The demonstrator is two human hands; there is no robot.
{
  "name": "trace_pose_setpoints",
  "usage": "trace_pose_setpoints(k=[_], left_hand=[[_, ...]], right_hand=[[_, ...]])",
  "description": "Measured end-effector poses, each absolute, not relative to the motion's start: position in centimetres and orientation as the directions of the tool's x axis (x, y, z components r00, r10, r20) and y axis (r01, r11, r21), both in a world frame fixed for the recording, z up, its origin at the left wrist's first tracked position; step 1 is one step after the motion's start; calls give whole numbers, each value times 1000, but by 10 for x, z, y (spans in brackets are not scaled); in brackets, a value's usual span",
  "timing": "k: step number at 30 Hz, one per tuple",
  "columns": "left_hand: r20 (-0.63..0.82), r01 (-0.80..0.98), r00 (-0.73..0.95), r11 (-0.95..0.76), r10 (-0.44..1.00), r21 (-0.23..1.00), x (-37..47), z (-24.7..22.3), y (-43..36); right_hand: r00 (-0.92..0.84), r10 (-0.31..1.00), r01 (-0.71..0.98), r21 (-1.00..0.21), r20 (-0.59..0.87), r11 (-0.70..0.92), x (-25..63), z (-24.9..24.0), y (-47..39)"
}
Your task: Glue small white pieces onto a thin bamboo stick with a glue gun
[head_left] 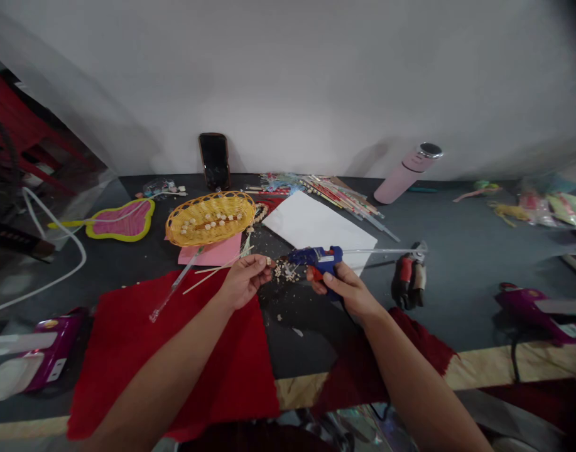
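In my right hand (pixel 347 285) is a blue hot glue gun (pixel 321 257), its nozzle pointing left and a long clear glue stick (pixel 382 251) out of its back. My fingers wrap the handle by the orange trigger. My left hand (pixel 247 276) pinches a small pale piece (pixel 269 261) just left of the nozzle; its exact kind is too small to tell. Below the nozzle lies a scatter of tiny pale bits (pixel 285 272). Behind my left hand, a yellow woven basket (pixel 193 238) holds several small pale pieces.
Red cloth (pixel 174 364) lies under my left forearm. A white sheet (pixel 311 223), patterned sticks (pixel 339 198), pruning shears (pixel 409 276) and a pink bottle (pixel 403 176) are around. A phone (pixel 215 160) leans on the wall; a purple glue gun (pixel 544 311) lies right.
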State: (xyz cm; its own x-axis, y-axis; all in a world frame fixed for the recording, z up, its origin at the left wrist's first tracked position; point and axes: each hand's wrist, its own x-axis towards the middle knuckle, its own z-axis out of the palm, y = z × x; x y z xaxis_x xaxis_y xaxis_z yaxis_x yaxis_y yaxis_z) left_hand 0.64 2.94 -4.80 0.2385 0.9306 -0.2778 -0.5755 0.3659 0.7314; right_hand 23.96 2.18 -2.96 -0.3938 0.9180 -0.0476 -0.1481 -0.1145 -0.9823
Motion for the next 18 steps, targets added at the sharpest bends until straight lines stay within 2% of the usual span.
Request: trace_pose_setpoints(k=[4,7,14,18], left_hand=[[-261,-572,238,353,935,741,6,-46,29],[-263,-578,238,354,935,735,7,-47,30],[-233,-596,254,341,939,727,5,-50,31],[-225,-586,273,347,935,732,4,-52,31]], right_hand=[[-154,977,-222,-959,-145,-177,244,-30,29],[-87,978,-191,-960,-191,-205,251,-34,36],[89,984,-97,-985,-153,-144,261,-42,60],[100,987,-42,-991,-128,-124,263,-39,71]])
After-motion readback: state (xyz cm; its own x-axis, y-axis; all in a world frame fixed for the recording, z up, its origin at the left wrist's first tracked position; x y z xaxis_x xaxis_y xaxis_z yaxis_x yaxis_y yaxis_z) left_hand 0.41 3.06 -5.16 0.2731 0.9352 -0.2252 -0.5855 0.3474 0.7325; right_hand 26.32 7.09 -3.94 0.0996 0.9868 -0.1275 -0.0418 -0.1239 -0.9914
